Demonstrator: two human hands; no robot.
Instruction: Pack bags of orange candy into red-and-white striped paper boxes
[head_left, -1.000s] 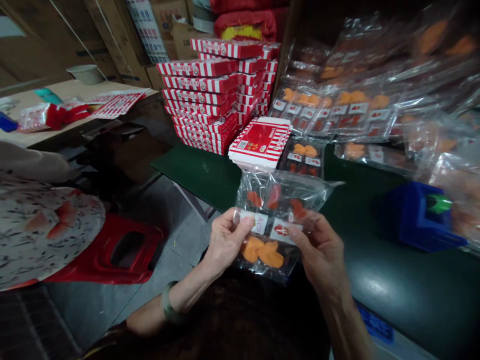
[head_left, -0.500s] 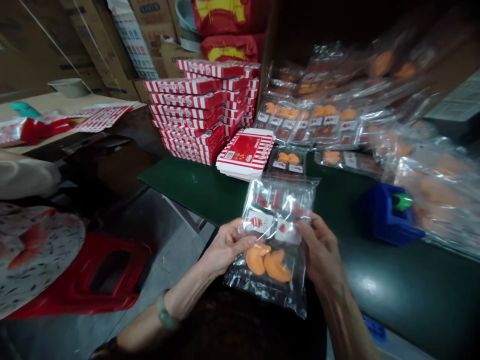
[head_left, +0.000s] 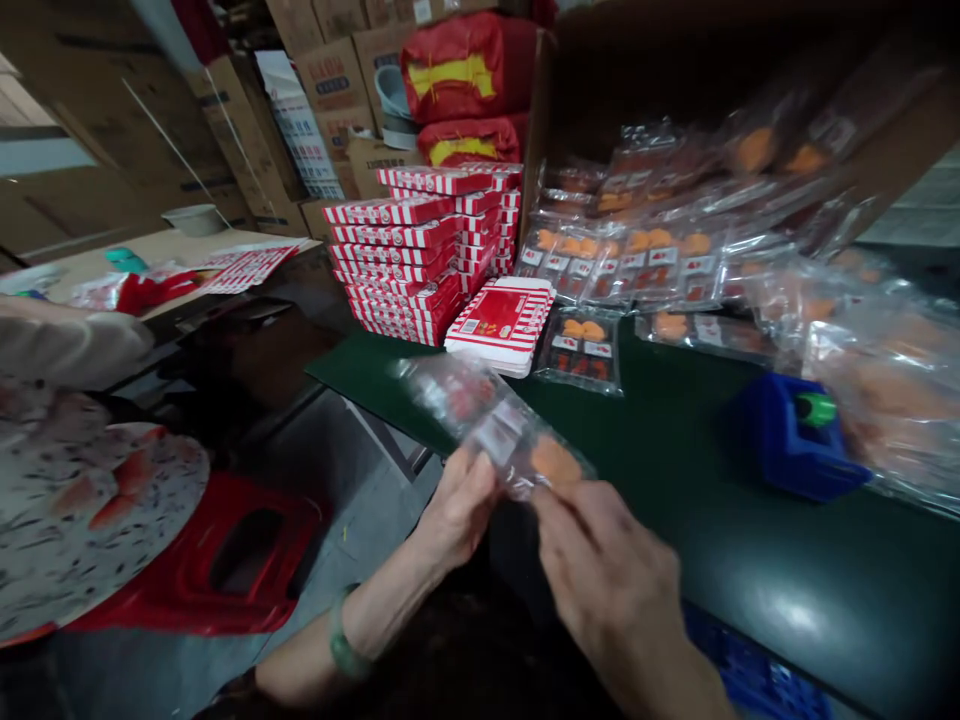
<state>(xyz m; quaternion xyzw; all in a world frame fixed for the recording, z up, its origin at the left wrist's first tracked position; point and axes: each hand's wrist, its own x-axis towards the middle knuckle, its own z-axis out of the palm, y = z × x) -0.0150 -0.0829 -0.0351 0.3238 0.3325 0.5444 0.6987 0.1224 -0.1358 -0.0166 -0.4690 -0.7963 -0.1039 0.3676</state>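
Held between both hands is a clear plastic packet [head_left: 501, 432] with orange pieces, white labels and small reddish items inside; it is tilted and partly blurred. My left hand [head_left: 463, 505] is closed on its near left edge, a green bangle on that wrist. The fingers of my right hand [head_left: 607, 570] pinch its lower right end, beside the orange piece. Just beyond, on the green table [head_left: 660, 430], lies a similar packet [head_left: 579, 350] next to a pile of flat red-and-white striped cards [head_left: 501, 320].
Striped red boxes [head_left: 397, 265] stand stacked at the back. More clear packets [head_left: 637, 260] are heaped at the back and right. A blue bin [head_left: 802, 440] holds a green item. At left, a person in a patterned garment [head_left: 90, 500] sits on a red stool [head_left: 247, 560].
The packet has turned from upright to slanting up-left. My right hand has moved from its upper right side to its lower end. The camera view has shifted slightly.
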